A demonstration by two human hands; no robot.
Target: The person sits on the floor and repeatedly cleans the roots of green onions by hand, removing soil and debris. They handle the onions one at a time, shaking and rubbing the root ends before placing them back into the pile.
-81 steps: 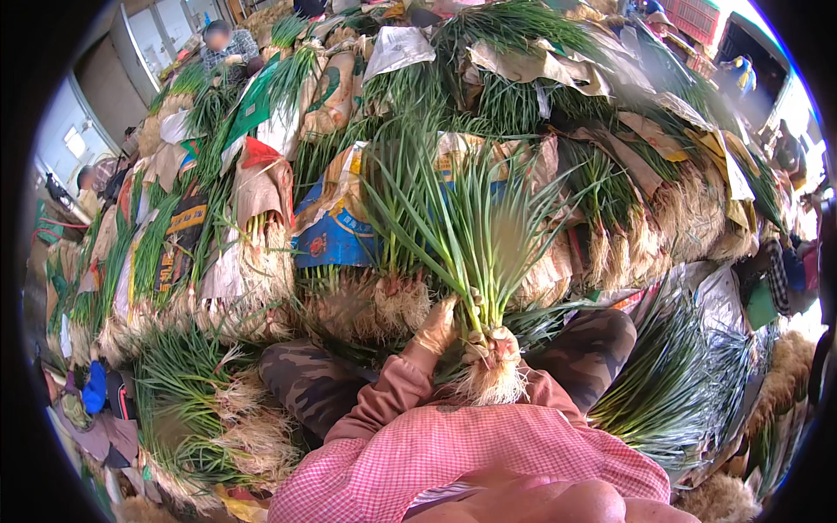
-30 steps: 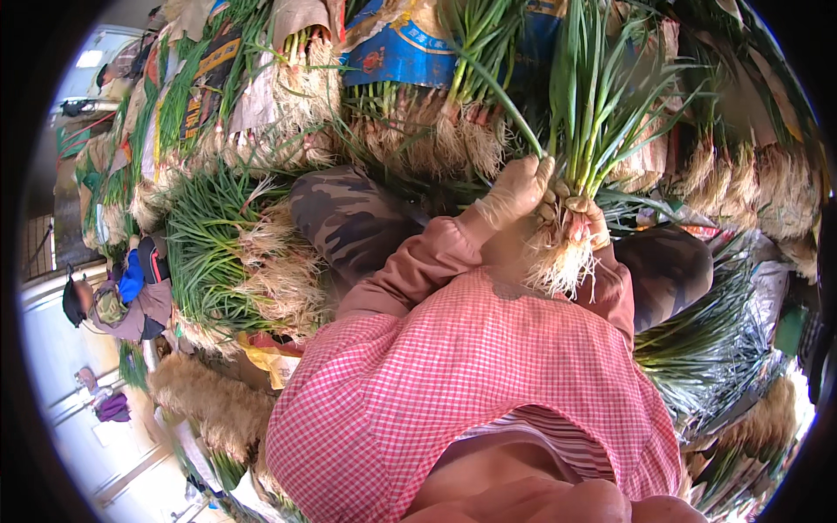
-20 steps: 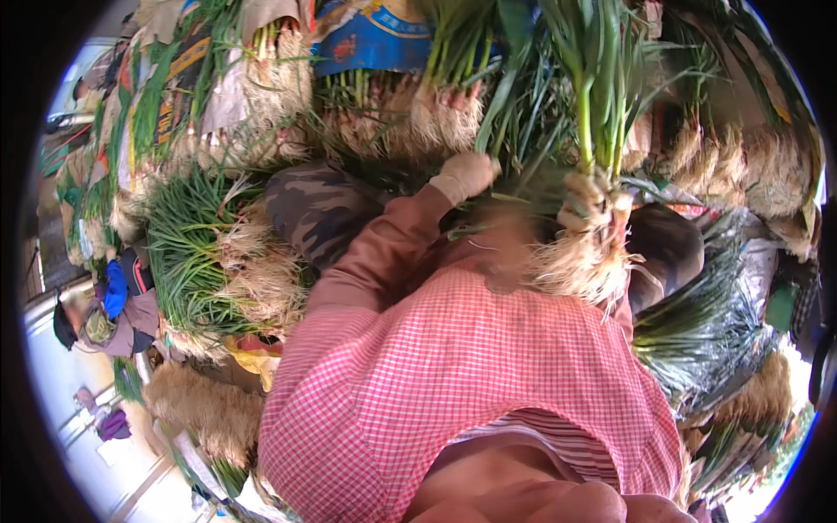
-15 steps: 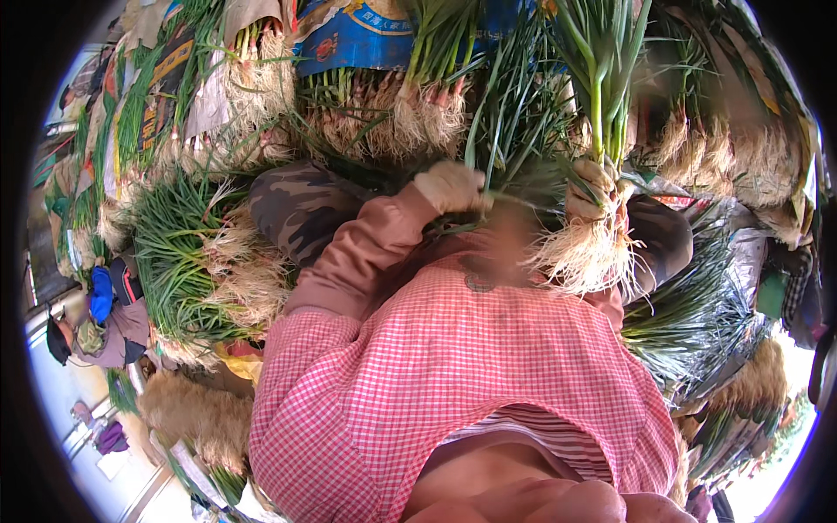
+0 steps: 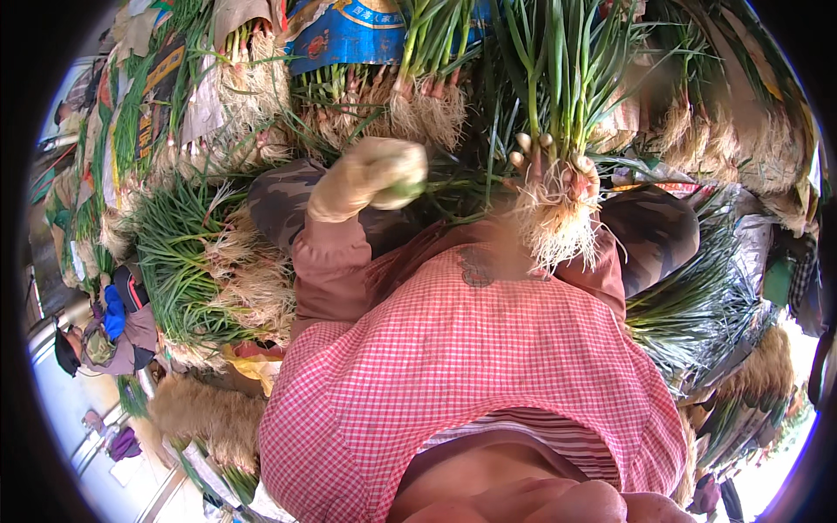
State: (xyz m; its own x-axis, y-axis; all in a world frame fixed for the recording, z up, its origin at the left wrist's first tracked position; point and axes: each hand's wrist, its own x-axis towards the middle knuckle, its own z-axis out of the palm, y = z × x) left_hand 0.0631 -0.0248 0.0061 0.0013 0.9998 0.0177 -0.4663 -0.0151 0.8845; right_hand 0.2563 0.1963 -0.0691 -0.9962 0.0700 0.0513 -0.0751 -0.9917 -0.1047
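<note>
My right hand (image 5: 588, 167), in a pale glove, is closed round a bunch of green garlic (image 5: 565, 78). The leaves stand up away from me, and the pale roots hang over the front of my checked smock (image 5: 471, 349). On the left, my gloved left hand (image 5: 370, 179) is raised above my camouflage-clad knee, apart from the bunch. Motion smears it, but its fingers look curled round something small and green. Loose green leaves (image 5: 462, 187) lie between the two hands.
Rooted bundles (image 5: 427, 109) lie beyond my hands, beside a blue printed sack (image 5: 349, 39). A leafy heap (image 5: 209, 270) sits at my left, more greens (image 5: 697, 305) at my right. Another person (image 5: 109, 331) is at the far left.
My left hand has moved left and toward the camera, away from the leaves in the middle. My right hand has shifted slightly left with the green garlic, whose leaves now fan wider.
</note>
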